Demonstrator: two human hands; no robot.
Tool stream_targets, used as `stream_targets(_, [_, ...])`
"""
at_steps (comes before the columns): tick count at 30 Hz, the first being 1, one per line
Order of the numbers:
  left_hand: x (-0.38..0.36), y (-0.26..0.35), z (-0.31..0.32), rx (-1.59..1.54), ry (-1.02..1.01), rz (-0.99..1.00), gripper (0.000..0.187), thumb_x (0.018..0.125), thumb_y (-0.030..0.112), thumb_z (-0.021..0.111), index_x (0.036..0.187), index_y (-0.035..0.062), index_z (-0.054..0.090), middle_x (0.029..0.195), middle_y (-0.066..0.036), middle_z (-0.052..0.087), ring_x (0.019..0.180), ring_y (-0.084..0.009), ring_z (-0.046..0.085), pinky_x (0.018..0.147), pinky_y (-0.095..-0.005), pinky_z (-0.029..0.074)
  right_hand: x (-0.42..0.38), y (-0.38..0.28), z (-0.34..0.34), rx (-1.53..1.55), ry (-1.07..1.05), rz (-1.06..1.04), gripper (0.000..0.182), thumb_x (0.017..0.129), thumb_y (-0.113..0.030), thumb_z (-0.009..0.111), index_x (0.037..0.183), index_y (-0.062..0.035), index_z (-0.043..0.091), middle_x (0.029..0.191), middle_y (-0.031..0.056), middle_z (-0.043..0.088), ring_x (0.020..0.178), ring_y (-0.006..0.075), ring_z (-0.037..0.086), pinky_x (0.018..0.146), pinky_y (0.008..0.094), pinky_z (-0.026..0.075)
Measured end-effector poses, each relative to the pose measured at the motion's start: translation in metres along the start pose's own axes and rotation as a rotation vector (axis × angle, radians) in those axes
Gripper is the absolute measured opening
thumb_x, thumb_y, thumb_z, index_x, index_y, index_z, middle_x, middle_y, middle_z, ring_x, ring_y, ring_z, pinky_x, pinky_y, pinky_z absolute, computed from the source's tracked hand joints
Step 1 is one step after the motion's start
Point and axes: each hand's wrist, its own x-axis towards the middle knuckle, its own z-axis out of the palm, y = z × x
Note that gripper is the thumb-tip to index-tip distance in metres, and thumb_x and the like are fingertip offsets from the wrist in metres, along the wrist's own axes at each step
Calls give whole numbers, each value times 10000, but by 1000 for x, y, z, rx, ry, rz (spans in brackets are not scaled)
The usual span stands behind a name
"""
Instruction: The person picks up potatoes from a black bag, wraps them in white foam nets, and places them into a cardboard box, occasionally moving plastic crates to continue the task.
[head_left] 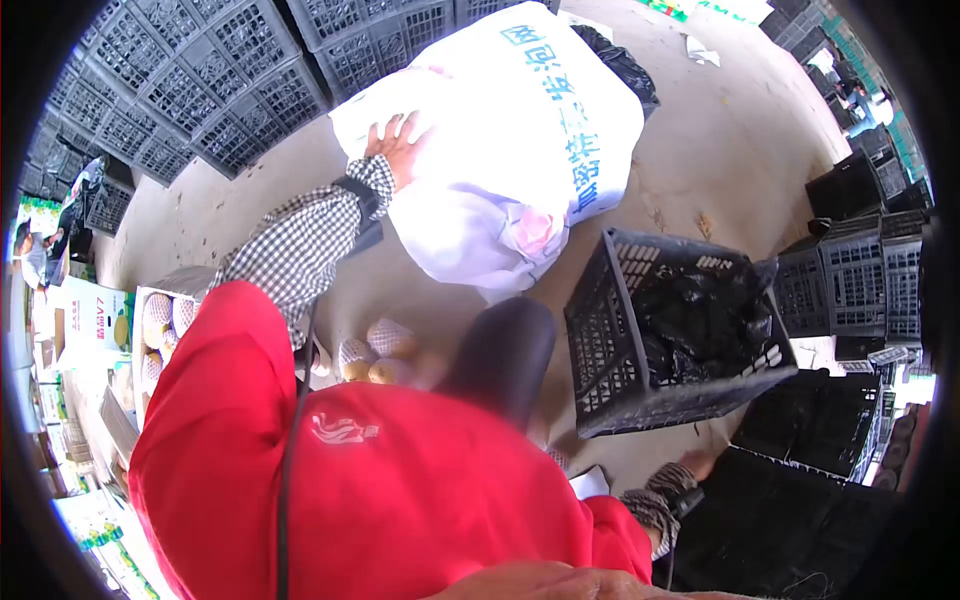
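Note:
A large white sack (480, 130) with blue printed characters lies on the floor in front of me. My left hand (400, 148) rests on its left side, fingers spread. A pink patch (535, 230) shows at the sack's near end. Right of my knee stands a black plastic crate (602, 330), tilted in view, with crumpled black plastic (690, 320) inside. My right hand (697, 463) is low on the right, beside dark stacked crates (790, 520); its fingers are too blurred to read. Yellowish round fruits (385, 340) in white foam nets sit near my leg.
Stacked black crates (190, 80) line the back left, and more crates (850, 275) stand at the right. An open carton (160, 330) of netted fruit is on the left, near printed boxes (95, 315). Other people (35, 260) are at the far left and far right (870, 110).

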Motion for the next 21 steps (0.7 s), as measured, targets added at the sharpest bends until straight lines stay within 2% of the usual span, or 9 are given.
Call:
stream_targets(3, [26,-25,23,143,141,-4,838,657,276,687,1329,290,186,1379,-77,168,1242,-296,211,970,-560,197,-106,-177,59,64,543,-466,336,809,-210,472,1075,-10,521,1007,101,531,922,168,498,751,281,409])
stream_targets(5, [49,-33,24,114,128,-42,746,680,267,664,1305,258,257,1351,-82,242,1241,-272,231,970,-564,194,-134,-239,103,179,227,-648,359,827,-178,454,1128,17,471,1055,106,499,922,169,481,786,281,399])
stream_targets(8, [83,-26,4,-121,-73,-202,495,750,227,589,1210,169,415,1156,-106,498,1122,-258,424,949,-506,280,-178,-288,214,-256,-88,-916,376,821,-33,485,1185,15,403,1127,120,458,1011,202,455,855,308,384])
stream_targets(9, [96,-29,0,-532,-47,-176,469,765,187,559,1207,135,412,1113,-121,516,1056,-281,468,919,-457,332,-184,-285,255,-113,-351,-807,534,771,-5,556,1251,-2,321,1226,143,390,1115,224,399,881,327,380])
stream_targets(12, [99,-13,-32,-1361,-39,-5,436,775,126,518,1196,81,412,1066,-140,531,979,-304,515,872,-390,397,-259,-292,381,-454,-622,-1276,829,632,-70,715,1296,12,225,1306,204,299,1214,305,297,955,402,315])
stream_targets(13, [88,7,-52,-1452,-65,129,433,773,116,513,1192,71,413,1063,-143,530,973,-304,517,864,-381,403,-291,-304,414,-426,-768,-1262,861,660,-54,693,1322,13,147,1358,181,207,1265,283,192,1032,378,182])
stream_targets(17, [50,70,-111,-1409,-44,668,422,763,74,492,1177,32,418,1054,-152,524,951,-305,526,831,-344,429,-308,-301,518,-121,-771,-1094,632,745,-148,627,1249,18,285,1243,188,349,1156,292,342,928,365,316])
stream_targets(19, [26,71,-143,-1181,31,685,425,731,19,479,1150,-21,426,1060,-157,513,960,-261,524,846,-326,421,-277,-304,508,-99,-698,-998,591,758,-169,605,1237,13,310,1202,175,379,1089,280,378,851,350,338])
stream_targets(21, [23,60,-131,-1060,547,916,459,702,10,508,1155,-5,434,1077,-148,506,981,-234,516,864,-315,410,-226,-319,475,-67,-530,-942,554,771,-190,583,1225,7,334,1161,162,410,1022,267,415,775,335,359])
